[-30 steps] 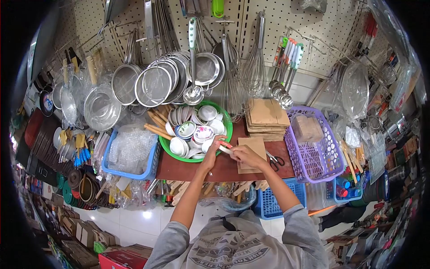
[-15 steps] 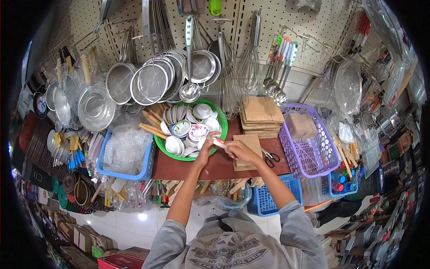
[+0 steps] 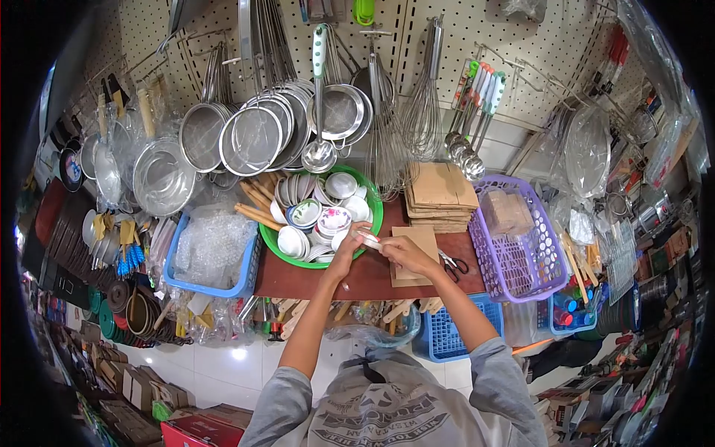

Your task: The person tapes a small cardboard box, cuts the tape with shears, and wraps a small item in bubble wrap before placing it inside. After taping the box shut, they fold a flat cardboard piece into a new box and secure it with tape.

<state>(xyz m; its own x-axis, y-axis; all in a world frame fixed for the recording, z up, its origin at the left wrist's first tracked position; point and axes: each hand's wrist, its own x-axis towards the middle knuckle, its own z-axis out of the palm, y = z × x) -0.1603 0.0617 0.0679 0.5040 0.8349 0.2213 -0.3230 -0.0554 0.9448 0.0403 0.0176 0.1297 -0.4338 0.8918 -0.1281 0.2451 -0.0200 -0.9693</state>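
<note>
My left hand [image 3: 348, 252] grips a small white item [image 3: 369, 240], perhaps a small bowl, at the front right rim of the green basin [image 3: 372, 184]. Beside it my right hand [image 3: 406, 255] has its fingers closed against the same item's right end. Small white and patterned bowls [image 3: 332, 221] and wooden-handled tools [image 3: 259, 216] fill the basin. Under and behind my right hand lies a flat brown cardboard piece [image 3: 414, 242], with black scissors [image 3: 453, 263] to its right. A stack of brown cardboard [image 3: 441, 188] stands behind.
A blue basket [image 3: 250, 279] with bubble wrap stands left, a purple basket [image 3: 547, 287] right. Strainers [image 3: 252, 141], whisks [image 3: 423, 119] and ladles [image 3: 319, 155] hang low behind the table [image 3: 320, 284]. Another blue basket [image 3: 447, 335] sits below the front edge.
The view has shifted slightly. My right hand's fingers are drawn closer together at the white item, which is turned a little between my hands.
</note>
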